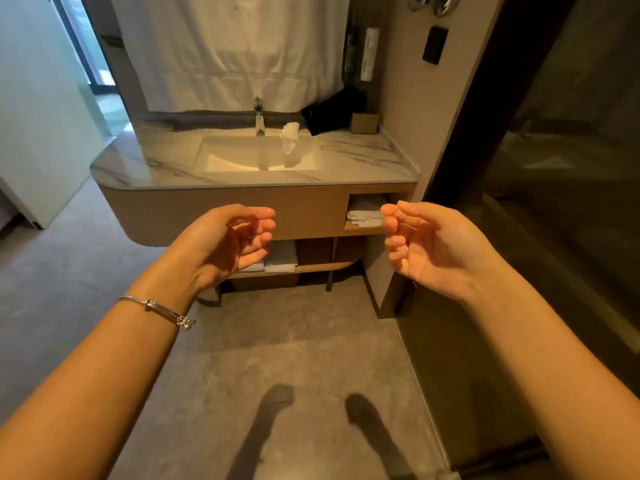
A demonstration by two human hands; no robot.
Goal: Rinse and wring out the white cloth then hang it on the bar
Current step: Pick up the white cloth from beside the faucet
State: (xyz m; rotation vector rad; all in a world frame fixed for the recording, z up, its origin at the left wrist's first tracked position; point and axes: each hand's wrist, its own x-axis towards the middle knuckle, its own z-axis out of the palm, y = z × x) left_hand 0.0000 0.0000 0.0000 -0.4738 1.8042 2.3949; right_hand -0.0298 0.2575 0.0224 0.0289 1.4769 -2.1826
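A small white cloth (290, 134) lies crumpled on the back right rim of the sink (214, 157), just right of the chrome tap (258, 114). My left hand (232, 239) and my right hand (420, 244) are raised in front of the vanity, well short of the sink. Both palms face each other with fingers curled and apart, and neither holds anything. A bracelet circles my left wrist. A vertical metal post (331, 263) stands under the vanity; I cannot tell which bar is for hanging.
The marble counter (363, 157) holds a black pouch (332, 110) and a brown box (364, 123) at the back right. Folded towels (365, 216) sit in open shelves below. A wall edge (401, 237) stands right, and a doorway opens left.
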